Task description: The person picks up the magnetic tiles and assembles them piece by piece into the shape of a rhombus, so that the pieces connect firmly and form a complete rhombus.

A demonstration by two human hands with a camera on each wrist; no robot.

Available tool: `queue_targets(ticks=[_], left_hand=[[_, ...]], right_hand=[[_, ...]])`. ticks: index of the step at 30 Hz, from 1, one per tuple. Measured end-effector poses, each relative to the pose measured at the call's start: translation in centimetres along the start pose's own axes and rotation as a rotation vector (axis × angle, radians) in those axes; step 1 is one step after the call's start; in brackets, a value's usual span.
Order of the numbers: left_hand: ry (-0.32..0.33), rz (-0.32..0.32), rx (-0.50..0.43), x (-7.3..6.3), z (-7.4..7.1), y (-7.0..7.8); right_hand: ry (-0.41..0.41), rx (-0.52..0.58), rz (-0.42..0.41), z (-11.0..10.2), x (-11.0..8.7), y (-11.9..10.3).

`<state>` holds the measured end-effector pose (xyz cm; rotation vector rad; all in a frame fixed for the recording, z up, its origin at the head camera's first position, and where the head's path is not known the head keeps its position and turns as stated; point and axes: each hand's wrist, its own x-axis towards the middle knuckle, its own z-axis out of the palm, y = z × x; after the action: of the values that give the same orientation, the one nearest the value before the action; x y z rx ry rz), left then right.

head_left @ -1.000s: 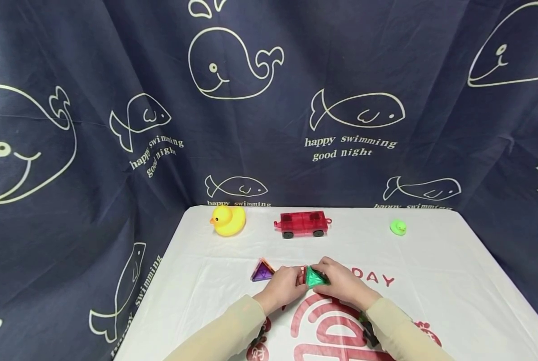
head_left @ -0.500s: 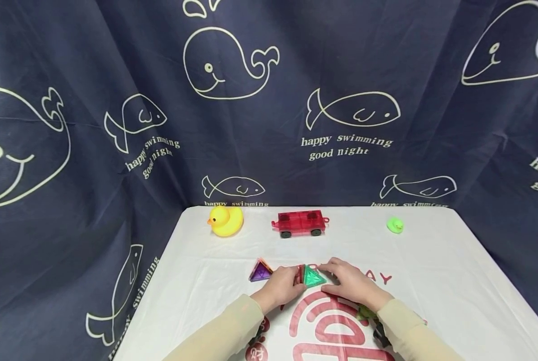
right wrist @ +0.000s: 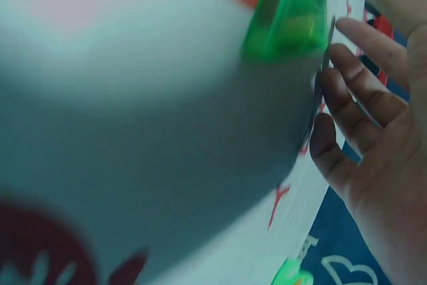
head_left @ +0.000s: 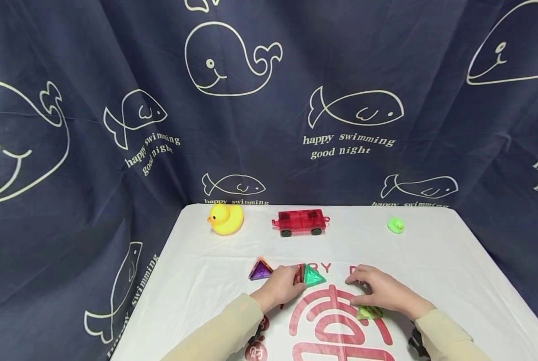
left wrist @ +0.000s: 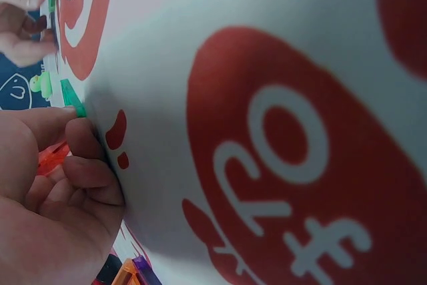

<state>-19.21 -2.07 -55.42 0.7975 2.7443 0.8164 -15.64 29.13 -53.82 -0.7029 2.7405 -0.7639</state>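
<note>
My left hand (head_left: pixel 280 286) grips a red translucent magnetic tile (head_left: pixel 302 273), mostly covered by the curled fingers. Against its right side stands a teal triangular tile (head_left: pixel 314 276); in the left wrist view, a teal edge (left wrist: pixel 72 98) shows by the thumb and forefinger. To the right, my right hand (head_left: pixel 386 291) is spread with relaxed fingers and holds nothing. A yellow-green triangular tile (head_left: pixel 369 313) lies just under its thumb side, looking bright green (right wrist: pixel 290 21) in the right wrist view; whether they touch I cannot tell.
Left of the left hand sits a purple triangular tile piece with orange edges (head_left: pixel 261 269). Along the back are a yellow rubber duck (head_left: pixel 226 219), a red wheeled car base (head_left: pixel 301 222) and a small green duck (head_left: pixel 396 225). A dark whale-print curtain (head_left: pixel 269 165) hangs behind the white-covered table (head_left: pixel 197 301).
My right hand has let go of the teal triangular tile and moved right and nearer, over the yellow-green tile. The left hand stays on the red tile.
</note>
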Motion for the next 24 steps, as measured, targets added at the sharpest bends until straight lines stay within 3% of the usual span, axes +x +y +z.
queue_targets(ticks=[6,10,24], left_hand=[[-0.009,-0.011,-0.003,-0.2,-0.6,0.3],[-0.015,-0.016,-0.008,-0.3,-0.6,0.3],[-0.020,-0.009,-0.014,-0.2,-0.4,0.4]], right_hand=[[-0.036,0.019,0.031,-0.5,-1.5,0.8],[-0.029,0.005,0.010,-0.5,-2.2,1.1],[0.011,0.003,-0.015,-0.3,-2.9,1.7]])
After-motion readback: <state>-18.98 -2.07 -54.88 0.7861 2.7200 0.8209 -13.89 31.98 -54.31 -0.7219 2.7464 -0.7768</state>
